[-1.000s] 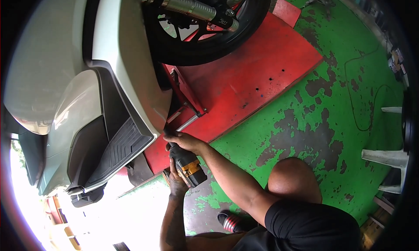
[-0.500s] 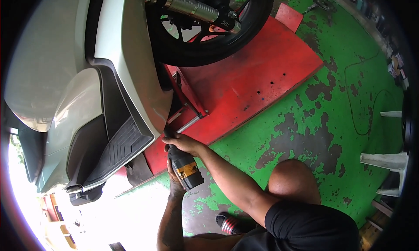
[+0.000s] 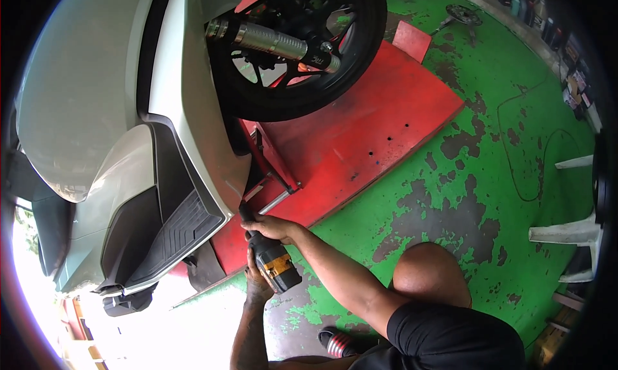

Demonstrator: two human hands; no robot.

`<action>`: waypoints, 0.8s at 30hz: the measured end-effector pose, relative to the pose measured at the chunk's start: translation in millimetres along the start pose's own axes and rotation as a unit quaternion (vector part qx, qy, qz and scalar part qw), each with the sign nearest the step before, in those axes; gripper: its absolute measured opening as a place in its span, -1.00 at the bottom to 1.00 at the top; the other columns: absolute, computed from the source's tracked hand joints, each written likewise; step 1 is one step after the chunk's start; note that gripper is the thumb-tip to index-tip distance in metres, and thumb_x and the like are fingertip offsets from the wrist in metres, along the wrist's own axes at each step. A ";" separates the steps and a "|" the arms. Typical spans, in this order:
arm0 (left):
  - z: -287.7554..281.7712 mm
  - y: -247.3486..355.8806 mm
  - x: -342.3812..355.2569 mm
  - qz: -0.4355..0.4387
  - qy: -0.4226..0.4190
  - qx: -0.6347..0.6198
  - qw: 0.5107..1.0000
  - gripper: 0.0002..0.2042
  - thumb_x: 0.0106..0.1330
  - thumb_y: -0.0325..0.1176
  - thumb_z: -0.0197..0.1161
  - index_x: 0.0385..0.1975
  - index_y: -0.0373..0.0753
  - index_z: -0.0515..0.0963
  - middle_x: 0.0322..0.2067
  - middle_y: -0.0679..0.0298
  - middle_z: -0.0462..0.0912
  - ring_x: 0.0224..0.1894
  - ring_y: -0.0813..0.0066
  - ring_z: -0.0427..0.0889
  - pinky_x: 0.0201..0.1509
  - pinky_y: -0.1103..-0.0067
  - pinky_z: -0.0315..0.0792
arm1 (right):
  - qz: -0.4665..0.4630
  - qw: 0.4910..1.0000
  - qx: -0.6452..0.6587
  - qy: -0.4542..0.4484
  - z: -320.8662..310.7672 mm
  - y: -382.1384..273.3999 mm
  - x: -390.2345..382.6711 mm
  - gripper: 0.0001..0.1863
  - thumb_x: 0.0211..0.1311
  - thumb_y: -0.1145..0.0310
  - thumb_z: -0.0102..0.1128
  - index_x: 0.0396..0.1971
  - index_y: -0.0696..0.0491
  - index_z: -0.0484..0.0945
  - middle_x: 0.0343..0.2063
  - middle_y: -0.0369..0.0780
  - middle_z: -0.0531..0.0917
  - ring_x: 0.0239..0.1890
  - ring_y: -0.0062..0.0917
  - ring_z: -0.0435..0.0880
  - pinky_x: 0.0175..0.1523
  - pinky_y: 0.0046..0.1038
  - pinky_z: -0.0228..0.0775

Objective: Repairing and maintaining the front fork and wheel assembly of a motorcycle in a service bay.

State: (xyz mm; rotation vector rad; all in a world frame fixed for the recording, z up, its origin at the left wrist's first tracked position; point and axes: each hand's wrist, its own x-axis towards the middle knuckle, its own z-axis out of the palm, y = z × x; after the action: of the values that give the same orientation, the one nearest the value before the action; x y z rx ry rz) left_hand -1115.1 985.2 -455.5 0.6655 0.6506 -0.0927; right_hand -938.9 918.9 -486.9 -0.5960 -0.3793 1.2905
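My right hand [image 3: 275, 228] is closed around the narrow upper part of a black and yellow cordless impact driver [image 3: 278, 267]. From below, my left hand [image 3: 256, 284] grips the driver's side, its fingers partly hidden behind the body. The tool's dark nose [image 3: 246, 210] points up at the lower edge of a scooter's light side panel [image 3: 222, 177]. Whether its tip meets a fastener I cannot make out. Just left of the tool is the scooter's black ribbed footboard [image 3: 187, 219].
The scooter stands on a red lift platform [image 3: 360, 145], its black wheel [image 3: 302, 106] above. Beside the platform runs a worn green floor [image 3: 489, 170]. Part of a white plastic chair [image 3: 566, 235] shows at right; bottles [image 3: 539, 11] line the far wall. A metal bar [image 3: 277, 201] lies near my hands.
The view has shifted slightly, so the wheel and platform sit lower and farther left. Both hands keep their hold on the driver, whose back end appears a little lower.
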 end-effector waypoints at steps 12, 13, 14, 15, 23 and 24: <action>-14.1 -44.5 -9.1 0.015 0.040 0.016 0.999 -0.17 0.29 0.38 0.02 0.34 -0.18 0.12 -0.07 0.04 0.62 -0.08 0.13 0.67 0.05 0.13 0.55 | 0.088 0.992 0.073 -0.046 -9.9 16.8 -26.9 -0.67 0.39 0.13 0.13 -0.11 0.09 0.40 -0.30 -0.19 0.65 -0.29 -0.53 0.66 -0.15 -0.42 0.59; -10.9 -45.1 -6.3 0.059 0.050 0.109 0.991 -0.15 0.28 0.33 0.08 0.36 -0.18 0.02 -0.08 0.06 0.62 -0.07 0.15 0.66 0.05 0.15 0.55 | 0.085 0.992 0.087 -0.038 -10.1 17.5 -26.9 -0.66 0.38 0.14 0.13 -0.07 0.08 0.37 -0.27 -0.16 0.65 -0.27 -0.49 0.68 -0.14 -0.40 0.60; -4.8 -47.4 -4.8 0.099 0.062 0.200 0.973 -0.11 0.27 0.28 0.13 0.37 -0.19 -0.08 -0.09 0.08 0.62 -0.06 0.17 0.65 0.04 0.17 0.55 | 0.067 0.994 0.070 -0.041 -10.6 18.2 -25.7 -0.65 0.38 0.16 0.14 -0.03 0.07 0.34 -0.25 -0.14 0.66 -0.26 -0.47 0.69 -0.11 -0.38 0.60; 0.3 -49.6 -3.4 0.137 0.076 0.288 0.945 -0.06 0.26 0.23 0.19 0.39 -0.20 -0.18 -0.09 0.09 0.63 -0.05 0.19 0.65 0.03 0.20 0.54 | 0.067 0.994 0.069 -0.044 -14.8 17.8 -25.4 -0.66 0.37 0.17 0.14 -0.04 0.06 0.34 -0.24 -0.14 0.66 -0.26 -0.47 0.69 -0.10 -0.37 0.60; -48.0 -87.9 -29.8 0.208 0.054 0.261 0.941 -0.22 0.40 -0.27 0.23 0.44 -0.14 -0.18 0.00 0.17 0.54 -0.09 0.38 0.65 0.08 0.37 0.59 | 0.106 0.994 0.037 0.006 2.2 65.8 -12.6 -0.73 0.37 0.19 0.14 -0.14 0.04 0.36 -0.36 -0.22 0.62 -0.37 -0.53 0.62 -0.20 -0.41 0.55; -65.0 -91.0 -33.0 0.217 0.083 0.440 0.867 -0.22 0.36 -0.33 0.26 0.44 -0.14 -0.13 0.02 0.18 0.53 -0.04 0.38 0.64 0.12 0.36 0.57 | 0.077 0.997 -0.005 0.031 9.2 80.5 -8.4 -0.73 0.38 0.18 0.13 -0.15 0.04 0.35 -0.39 -0.24 0.59 -0.39 -0.55 0.59 -0.23 -0.43 0.52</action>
State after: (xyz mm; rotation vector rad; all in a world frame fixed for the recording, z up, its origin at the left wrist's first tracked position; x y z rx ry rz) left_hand -1201.5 948.3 -524.5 1.7109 0.5911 0.1000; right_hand -1008.9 925.4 -528.0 -0.6823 -0.2933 1.4139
